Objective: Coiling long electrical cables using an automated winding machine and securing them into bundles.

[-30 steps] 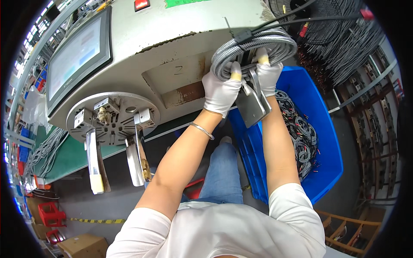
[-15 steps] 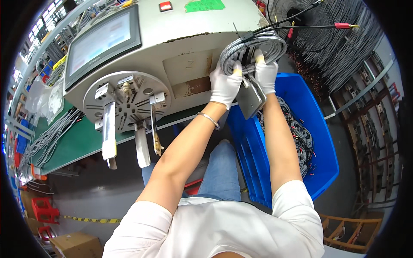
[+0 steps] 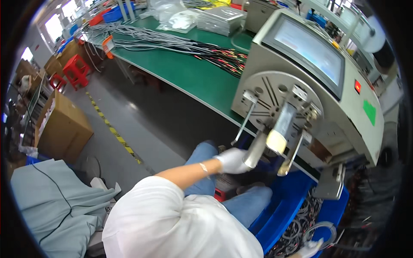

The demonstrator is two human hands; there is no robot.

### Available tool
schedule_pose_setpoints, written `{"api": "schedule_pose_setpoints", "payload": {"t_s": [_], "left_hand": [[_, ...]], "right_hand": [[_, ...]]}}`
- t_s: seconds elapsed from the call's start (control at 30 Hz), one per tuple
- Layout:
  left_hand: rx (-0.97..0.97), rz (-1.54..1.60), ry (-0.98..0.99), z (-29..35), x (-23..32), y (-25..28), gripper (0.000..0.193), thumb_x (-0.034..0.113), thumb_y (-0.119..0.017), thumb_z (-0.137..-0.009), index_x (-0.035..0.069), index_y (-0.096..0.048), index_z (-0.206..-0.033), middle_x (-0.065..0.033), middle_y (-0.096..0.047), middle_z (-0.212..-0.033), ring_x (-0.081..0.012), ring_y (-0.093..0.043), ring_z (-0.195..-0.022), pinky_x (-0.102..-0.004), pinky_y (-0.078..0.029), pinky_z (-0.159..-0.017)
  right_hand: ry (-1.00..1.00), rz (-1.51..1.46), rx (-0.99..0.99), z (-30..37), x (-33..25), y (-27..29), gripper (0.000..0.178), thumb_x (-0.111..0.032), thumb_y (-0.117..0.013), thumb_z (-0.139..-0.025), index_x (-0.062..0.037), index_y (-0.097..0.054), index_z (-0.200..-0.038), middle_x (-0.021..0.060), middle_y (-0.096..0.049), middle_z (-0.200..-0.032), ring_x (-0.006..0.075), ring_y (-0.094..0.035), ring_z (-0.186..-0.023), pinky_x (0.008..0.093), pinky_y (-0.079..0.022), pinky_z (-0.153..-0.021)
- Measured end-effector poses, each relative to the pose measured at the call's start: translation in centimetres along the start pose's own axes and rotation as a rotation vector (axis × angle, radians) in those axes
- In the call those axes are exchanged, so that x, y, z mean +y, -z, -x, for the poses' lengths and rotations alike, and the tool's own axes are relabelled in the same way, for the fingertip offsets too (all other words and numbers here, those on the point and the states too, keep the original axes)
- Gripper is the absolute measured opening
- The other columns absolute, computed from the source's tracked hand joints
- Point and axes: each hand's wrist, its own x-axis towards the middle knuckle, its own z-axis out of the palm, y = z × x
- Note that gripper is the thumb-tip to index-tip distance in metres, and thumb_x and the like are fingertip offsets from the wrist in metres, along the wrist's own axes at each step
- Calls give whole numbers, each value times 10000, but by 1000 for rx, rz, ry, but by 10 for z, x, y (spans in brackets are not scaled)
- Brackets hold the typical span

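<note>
My left hand (image 3: 233, 161), in a white glove, is beside a metal post of the slotted winding disc (image 3: 269, 96). Its fingers are smeared by motion and partly hidden behind the post. Low at the right, my gloved right hand (image 3: 310, 249) grips the edge of a grey cable coil (image 3: 320, 233). This coil hangs over the blue bin (image 3: 282, 210), where several other coiled cables (image 3: 297, 225) lie. The disc belongs to a beige machine with a touchscreen (image 3: 307, 47).
Grey cables (image 3: 163, 41) with red and black ends are spread along the green table (image 3: 180, 73). A flat metal plate (image 3: 331, 182) juts from the machine's right side. A cardboard box (image 3: 64, 124) and red stools (image 3: 76, 71) stand at left.
My view has swung left. The cable coil has come off the plate bracket and moved down to the bin with my right hand. My left hand has left the coil for the disc.
</note>
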Motion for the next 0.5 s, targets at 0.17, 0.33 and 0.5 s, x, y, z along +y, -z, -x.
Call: {"api": "schedule_pose_setpoints", "payload": {"t_s": [0.17,0.33,0.5], "left_hand": [[1143,-181,100,26,-111,162,116,104,-593,-856,31,-656,-920,-86,-664,-857,-216,-656,-723,-320,-527,-670],[1215,-867,246,-27,-167,292,230,168,-542,-871,131,-621,-1084,-80,-625,-1084,-283,-583,-1027,-385,-474,-858],[1171,-1385,169,-74,-202,355,276,145,-488,-879,140,-605,-1128,-93,-615,-1085,-291,-576,-1034,-426,-461,-867]], "right_hand": [[-225,163,336,-4,78,37,272,-241,-527,-872,-134,-644,-1093,62,-687,-975,239,-638,-852,367,-511,-747],[-55,106,327,14,52,-27,256,-223,-534,-863,-115,-647,-1065,78,-679,-966,246,-634,-837,369,-515,-731],[1,28,348,37,27,-80,240,-204,-541,-854,-96,-651,-1038,94,-671,-956,253,-629,-822,371,-519,-716]]}}
